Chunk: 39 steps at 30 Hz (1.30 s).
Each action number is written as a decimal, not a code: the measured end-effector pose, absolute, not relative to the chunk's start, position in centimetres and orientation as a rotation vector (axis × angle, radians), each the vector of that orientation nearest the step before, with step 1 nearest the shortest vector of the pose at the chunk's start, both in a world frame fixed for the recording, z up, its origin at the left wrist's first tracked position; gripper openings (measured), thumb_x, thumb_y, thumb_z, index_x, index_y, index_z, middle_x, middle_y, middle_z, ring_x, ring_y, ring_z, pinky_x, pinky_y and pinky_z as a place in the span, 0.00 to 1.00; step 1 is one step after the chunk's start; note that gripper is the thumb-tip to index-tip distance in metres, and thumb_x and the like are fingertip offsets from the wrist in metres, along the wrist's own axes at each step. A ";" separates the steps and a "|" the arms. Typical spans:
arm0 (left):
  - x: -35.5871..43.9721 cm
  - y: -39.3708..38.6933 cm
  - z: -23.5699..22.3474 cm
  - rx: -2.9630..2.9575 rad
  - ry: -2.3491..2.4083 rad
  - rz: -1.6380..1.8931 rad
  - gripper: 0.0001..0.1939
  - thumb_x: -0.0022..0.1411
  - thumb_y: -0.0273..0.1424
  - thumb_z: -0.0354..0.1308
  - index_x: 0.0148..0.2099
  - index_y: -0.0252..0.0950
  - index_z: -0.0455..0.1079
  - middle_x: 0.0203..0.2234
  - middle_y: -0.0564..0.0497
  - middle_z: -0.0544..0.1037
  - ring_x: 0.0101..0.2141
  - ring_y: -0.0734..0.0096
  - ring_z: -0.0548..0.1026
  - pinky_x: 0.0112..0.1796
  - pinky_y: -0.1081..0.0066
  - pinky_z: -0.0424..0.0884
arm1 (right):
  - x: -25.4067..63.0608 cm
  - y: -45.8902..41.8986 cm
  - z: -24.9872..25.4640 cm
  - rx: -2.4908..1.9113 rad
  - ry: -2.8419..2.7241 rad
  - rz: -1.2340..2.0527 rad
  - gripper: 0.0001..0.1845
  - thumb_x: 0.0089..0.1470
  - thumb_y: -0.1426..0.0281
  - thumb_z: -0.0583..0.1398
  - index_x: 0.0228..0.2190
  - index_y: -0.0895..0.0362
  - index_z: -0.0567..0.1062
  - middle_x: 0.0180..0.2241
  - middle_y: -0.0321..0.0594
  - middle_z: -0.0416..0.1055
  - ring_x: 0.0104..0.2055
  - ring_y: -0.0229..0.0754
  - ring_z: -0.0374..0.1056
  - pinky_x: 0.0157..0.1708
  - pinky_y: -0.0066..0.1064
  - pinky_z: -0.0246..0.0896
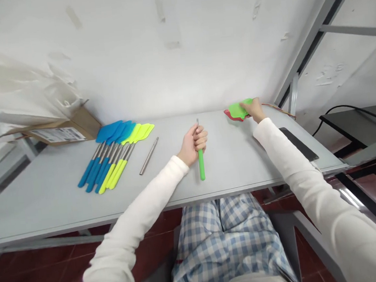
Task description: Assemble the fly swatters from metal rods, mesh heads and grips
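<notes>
My left hand is closed around a green spatula handle with a metal rod whose bare tip points up toward the wall. Over at the far right of the table, my right hand has its fingers on a green spatula head, which lies over a red spatula head. To the left of my left hand lies a bare metal rod. Farther left, several whole spatulas lie side by side, blue ones and yellow ones, heads toward the wall.
A cardboard box with plastic wrapping stands at the table's left back. A dark flat device lies under my right forearm's side. The white wall borders the grey table; a metal frame rises at right.
</notes>
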<state>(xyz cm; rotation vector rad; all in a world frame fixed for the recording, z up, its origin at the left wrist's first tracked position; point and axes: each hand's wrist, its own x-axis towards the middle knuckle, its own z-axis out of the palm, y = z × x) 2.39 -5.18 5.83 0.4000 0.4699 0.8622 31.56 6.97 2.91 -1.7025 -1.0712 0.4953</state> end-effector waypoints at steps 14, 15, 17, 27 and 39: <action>4.9 -2.7 1.4 0.397 0.520 0.818 0.20 0.60 0.15 0.44 0.52 0.20 0.68 0.26 0.47 0.73 0.25 0.77 0.71 0.26 0.80 0.69 | 22.2 2.6 1.8 -1.424 -1.992 0.162 0.17 0.64 0.65 0.48 0.45 0.59 0.73 0.46 0.50 0.70 0.46 0.45 0.66 0.50 0.38 0.60; 4.9 -2.8 1.4 0.412 0.534 0.817 0.20 0.62 0.16 0.44 0.53 0.20 0.68 0.27 0.46 0.74 0.27 0.76 0.73 0.29 0.80 0.71 | 21.7 2.1 1.7 -1.416 -2.042 0.090 0.18 0.64 0.65 0.48 0.45 0.59 0.73 0.47 0.51 0.69 0.48 0.47 0.65 0.51 0.39 0.59; 4.8 -2.9 1.4 0.450 0.561 0.834 0.17 0.67 0.19 0.44 0.53 0.21 0.69 0.29 0.44 0.77 0.31 0.76 0.76 0.34 0.80 0.74 | 21.7 1.5 1.5 -1.559 -2.033 -0.076 0.19 0.63 0.67 0.47 0.46 0.61 0.73 0.49 0.54 0.68 0.51 0.51 0.63 0.52 0.42 0.56; 3.9 -2.3 0.9 0.545 0.611 0.823 0.15 0.70 0.37 0.49 0.49 0.35 0.72 0.23 0.55 0.70 0.13 0.88 0.60 0.10 0.87 0.49 | 25.6 0.8 1.3 -2.409 -1.687 -0.100 0.19 0.59 0.73 0.52 0.50 0.69 0.68 0.45 0.62 0.72 0.47 0.56 0.70 0.44 0.40 0.58; 4.1 -2.3 1.0 0.455 0.618 0.836 0.14 0.71 0.33 0.44 0.40 0.31 0.69 0.19 0.57 0.64 0.13 0.87 0.54 0.11 0.85 0.46 | 22.5 3.5 -0.2 -1.938 -2.077 -0.439 0.29 0.62 0.80 0.41 0.62 0.68 0.62 0.60 0.61 0.63 0.59 0.55 0.61 0.54 0.43 0.55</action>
